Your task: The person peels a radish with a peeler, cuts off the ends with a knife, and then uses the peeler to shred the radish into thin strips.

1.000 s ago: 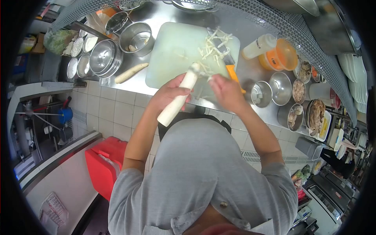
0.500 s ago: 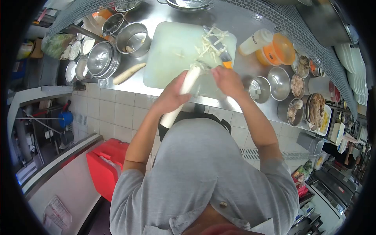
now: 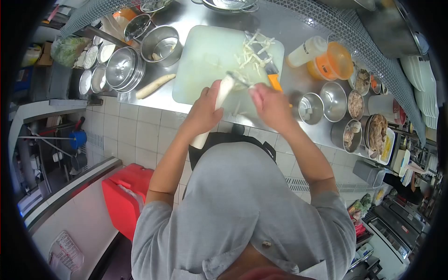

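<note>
My left hand (image 3: 203,112) is wrapped round a long white root vegetable (image 3: 224,89), which slants over the front edge of the board with its lower end near my body. In my closed right hand (image 3: 271,106) is a small metal peeler (image 3: 240,80), its head close to the vegetable's upper end. Both are above a pale green cutting board (image 3: 198,56). White strips of peel (image 3: 247,60) lie scattered on the board's right side, partly over a knife with an orange handle (image 3: 274,83). A second, unpeeled pale root (image 3: 156,86) rests left of the board.
Left stand a steel pot (image 3: 161,45) and stacked steel bowls (image 3: 124,70). To the right are a squeeze bottle (image 3: 308,50), an orange tub (image 3: 337,60), a small pot with white pieces (image 3: 310,108) and bowls of food. A red bin (image 3: 125,196) stands on the floor behind left.
The root vegetable has drawn slightly back and left with my left hand. My right hand has shifted a little down, with the peeler now showing more clearly by the vegetable's tip.
</note>
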Available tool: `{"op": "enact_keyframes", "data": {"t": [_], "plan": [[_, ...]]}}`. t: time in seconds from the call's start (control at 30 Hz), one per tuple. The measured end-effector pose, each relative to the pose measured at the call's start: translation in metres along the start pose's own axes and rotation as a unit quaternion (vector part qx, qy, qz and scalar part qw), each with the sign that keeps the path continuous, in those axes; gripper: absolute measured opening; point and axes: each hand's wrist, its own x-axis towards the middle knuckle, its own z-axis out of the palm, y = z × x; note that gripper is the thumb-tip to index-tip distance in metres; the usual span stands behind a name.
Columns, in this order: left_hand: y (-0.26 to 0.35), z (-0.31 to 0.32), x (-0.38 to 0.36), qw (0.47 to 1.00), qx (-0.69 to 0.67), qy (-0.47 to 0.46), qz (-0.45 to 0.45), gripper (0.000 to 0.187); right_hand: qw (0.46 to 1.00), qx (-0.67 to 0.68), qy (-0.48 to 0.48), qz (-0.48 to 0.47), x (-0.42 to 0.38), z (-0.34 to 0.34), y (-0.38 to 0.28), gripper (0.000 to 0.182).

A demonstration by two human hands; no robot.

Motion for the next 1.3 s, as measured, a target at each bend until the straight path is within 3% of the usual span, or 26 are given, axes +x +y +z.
{"op": "enact_keyframes", "data": {"t": [0.03,0.17,0.2,0.3,0.4,0.5,0.6,0.67,0.7,0.73,0.8,0.93,1.03,1.17,1.2,1.3], "plan": [[-0.003,0.0,0.001,1.0,-0.006,0.005,0.024,0.083,0.999,0.009,0.014,-0.038,0.0,-0.001,-0.005,0.035],[-0.013,0.005,-0.001,0.996,-0.024,0.015,0.089,0.081,0.992,-0.025,-0.045,0.115,0.018,0.026,0.057,0.033],[-0.014,0.005,-0.002,0.995,-0.028,0.019,0.095,0.081,0.996,-0.008,-0.01,0.09,0.016,0.022,0.054,0.035],[-0.005,0.0,0.001,0.999,-0.01,0.003,0.03,0.081,0.997,-0.001,-0.018,0.074,0.006,-0.003,0.009,0.037],[-0.011,0.008,0.002,0.997,0.027,0.028,0.064,0.08,0.999,-0.003,-0.041,-0.004,0.003,0.006,-0.003,0.036],[0.0,0.005,0.0,1.0,0.026,0.005,0.016,0.082,0.991,-0.061,-0.036,0.11,0.029,0.015,0.039,0.034],[0.005,0.001,0.002,1.0,0.019,0.007,-0.001,0.08,0.996,-0.01,-0.018,0.085,0.022,-0.001,0.027,0.036],[-0.038,0.016,0.013,0.996,-0.039,0.006,0.077,0.083,0.999,0.036,-0.007,0.036,0.01,-0.006,0.012,0.035],[-0.038,0.013,0.013,0.991,-0.114,-0.027,0.062,0.084,0.998,0.06,0.0,-0.003,0.004,-0.002,0.006,0.035],[-0.024,0.003,0.014,0.98,-0.187,-0.057,0.043,0.084,0.996,0.085,0.006,-0.04,0.0,0.002,0.005,0.035],[0.007,-0.018,0.003,0.885,-0.412,-0.187,-0.108,0.084,0.996,0.081,-0.001,0.045,0.004,0.03,0.05,0.032],[0.004,-0.016,0.0,0.854,-0.483,-0.171,-0.092,0.085,0.99,0.11,0.006,0.091,0.005,0.014,0.037,0.03],[0.0,-0.013,0.007,0.857,-0.477,-0.174,-0.094,0.084,0.989,0.15,-0.008,-0.01,-0.001,0.004,0.007,0.033],[0.006,-0.018,0.007,0.862,-0.464,-0.182,-0.094,0.083,0.989,0.034,-0.021,0.144,0.012,0.023,0.068,0.036],[0.005,-0.018,0.004,0.865,-0.456,-0.183,-0.102,0.081,0.99,0.069,0.02,0.124,0.009,0.017,0.062,0.036],[-0.003,-0.009,0.008,0.786,-0.582,-0.164,-0.127,0.077,0.986,0.124,0.025,0.105,0.004,0.0,0.031,0.034]]}}
